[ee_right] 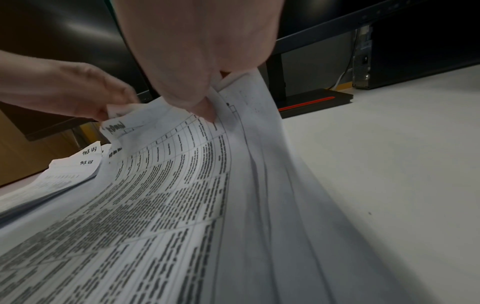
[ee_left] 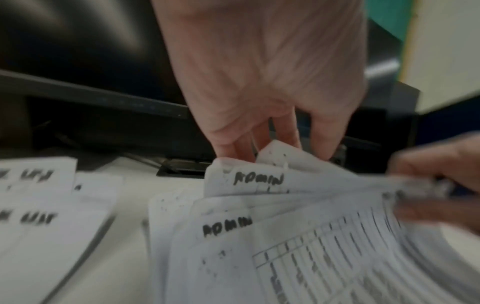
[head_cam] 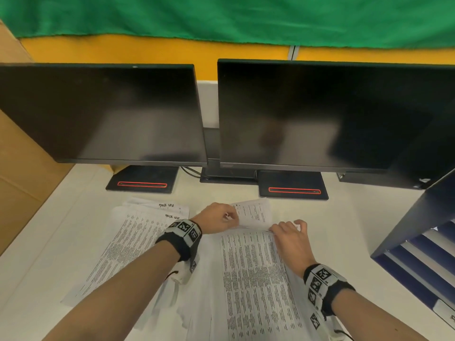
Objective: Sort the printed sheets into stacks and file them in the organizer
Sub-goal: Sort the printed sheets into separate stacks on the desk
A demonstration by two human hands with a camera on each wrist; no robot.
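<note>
Printed sheets lie on the white desk [head_cam: 344,230] in two groups. A stack headed "TASK LIST" [head_cam: 138,232] lies on the left. Sheets marked "ADMIN" [head_cam: 256,279] lie in the middle, their far edge lifted. My left hand [head_cam: 219,217] pinches the far left corner of the lifted admin sheets [ee_left: 259,176]. My right hand [head_cam: 290,232] pinches their far right corner [ee_right: 233,115], thumb on top. The dark blue organizer [head_cam: 423,232] with slanted trays stands at the right edge.
Two dark monitors [head_cam: 103,114] [head_cam: 327,114] stand on bases with red stripes [head_cam: 141,184] just behind the papers. A brown cardboard box [head_cam: 22,180] lines the left side. A black computer case [ee_right: 362,59] stands behind the right monitor.
</note>
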